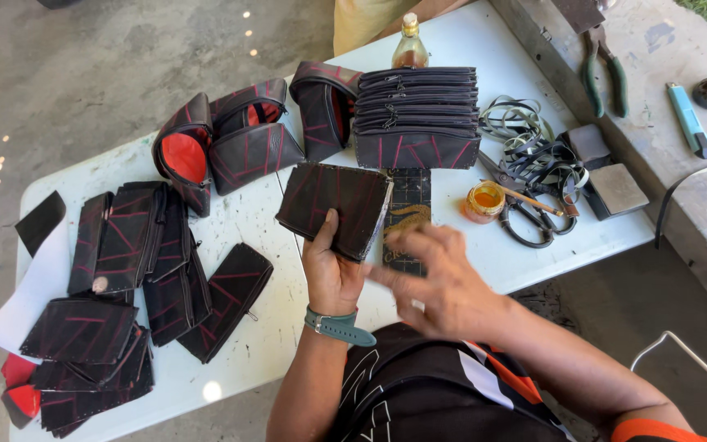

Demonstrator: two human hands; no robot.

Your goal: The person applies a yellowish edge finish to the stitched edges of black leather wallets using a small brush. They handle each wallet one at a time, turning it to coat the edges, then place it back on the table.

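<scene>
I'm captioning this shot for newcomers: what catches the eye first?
The left hand holds up a flat black pouch with red lines at centre, the blurred right hand beside it. A neat stack of matching pouches stands behind; more lie scattered at left.

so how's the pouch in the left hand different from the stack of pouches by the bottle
The pouch is a single piece gripped off the table by the left hand; the stack is many pouches piled on the white table. The pouch shows its flat face, the stack shows zipper edges. Both are black with red stitch lines.
</scene>
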